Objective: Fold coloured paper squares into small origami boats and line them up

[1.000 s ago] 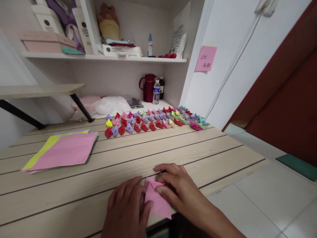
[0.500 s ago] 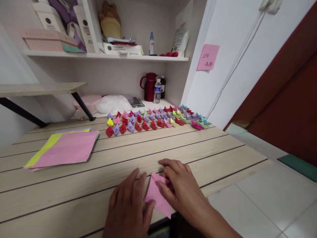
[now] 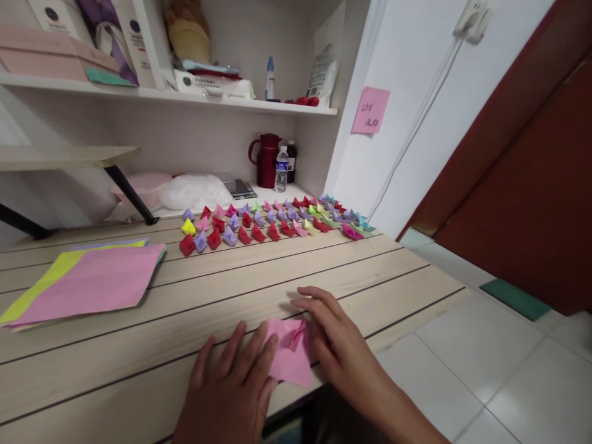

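Note:
A pink sheet of paper [image 3: 291, 354], partly folded, lies near the front edge of the wooden table [image 3: 222, 290]. My left hand [image 3: 226, 388] rests flat on its left side with fingers spread. My right hand [image 3: 335, 342] presses on its right side, fingers stretched over the fold. Beyond them stand rows of several small folded paper boats [image 3: 272, 222] in red, purple, pink, yellow and green. A stack of flat coloured paper sheets [image 3: 83, 283], pink on top, lies at the left.
A red jug [image 3: 266, 160] and a water bottle [image 3: 280, 168] stand at the back under a white shelf [image 3: 185, 95] of boxes and bottles. A pink sticky note [image 3: 370, 109] hangs on the wall. Tiled floor and a red door [image 3: 522, 185] lie to the right.
The pink paper has been flattened and spread wider under both hands. My left fingers have slid forward onto it. The view has shifted a little to the right.

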`<move>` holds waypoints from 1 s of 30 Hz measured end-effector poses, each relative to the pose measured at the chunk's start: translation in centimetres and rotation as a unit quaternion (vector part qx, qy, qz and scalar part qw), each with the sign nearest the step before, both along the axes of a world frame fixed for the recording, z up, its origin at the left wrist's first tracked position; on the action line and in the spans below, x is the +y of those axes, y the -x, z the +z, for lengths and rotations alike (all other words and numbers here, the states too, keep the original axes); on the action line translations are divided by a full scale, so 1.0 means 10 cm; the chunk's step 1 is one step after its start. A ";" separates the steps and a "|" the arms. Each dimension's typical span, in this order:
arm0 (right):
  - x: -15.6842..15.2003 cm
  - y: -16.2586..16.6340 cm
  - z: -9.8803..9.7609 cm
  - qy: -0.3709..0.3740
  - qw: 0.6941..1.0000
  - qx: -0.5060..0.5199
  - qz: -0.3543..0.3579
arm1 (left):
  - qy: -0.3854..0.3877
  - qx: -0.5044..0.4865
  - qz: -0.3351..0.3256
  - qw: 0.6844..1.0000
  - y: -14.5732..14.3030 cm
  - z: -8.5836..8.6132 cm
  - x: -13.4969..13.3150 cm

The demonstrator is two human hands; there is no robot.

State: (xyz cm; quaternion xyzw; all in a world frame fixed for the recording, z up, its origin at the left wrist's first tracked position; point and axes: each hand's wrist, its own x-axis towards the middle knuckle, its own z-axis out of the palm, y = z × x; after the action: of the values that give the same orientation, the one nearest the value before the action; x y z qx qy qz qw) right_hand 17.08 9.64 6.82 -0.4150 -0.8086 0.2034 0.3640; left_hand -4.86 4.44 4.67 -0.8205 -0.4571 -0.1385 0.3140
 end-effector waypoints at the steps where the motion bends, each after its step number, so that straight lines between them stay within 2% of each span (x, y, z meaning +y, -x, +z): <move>1: -0.01 -0.03 -0.01 0.006 1.000 0.016 -0.005 | -0.005 0.001 0.001 1.000 0.00 0.00 0.00; 5: 0.00 -0.14 0.03 0.030 0.999 0.039 0.001 | -0.020 0.002 -0.005 1.000 0.01 -0.02 0.01; 10: 0.10 -0.16 0.15 0.075 0.995 -0.035 0.062 | -0.043 -0.020 -0.027 0.998 0.03 -0.03 -0.01; 17: 0.16 -0.13 0.15 0.041 0.993 -0.052 0.103 | -0.056 -0.096 -0.056 0.992 -0.04 0.07 -0.03; 24: 0.17 -0.12 0.09 -0.016 0.989 -0.084 0.117 | 0.031 -0.182 -0.030 0.982 -0.02 0.09 -0.05; 30: 0.15 -0.04 0.13 0.013 0.995 -0.075 0.062 | 0.104 -0.232 -0.011 0.967 -0.10 0.15 0.07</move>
State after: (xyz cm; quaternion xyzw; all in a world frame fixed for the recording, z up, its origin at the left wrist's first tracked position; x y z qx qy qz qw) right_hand 17.43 11.14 8.12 -0.3829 -0.8553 0.2040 0.2833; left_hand -3.85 5.12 6.20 -0.7990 -0.5203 -0.2802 0.1111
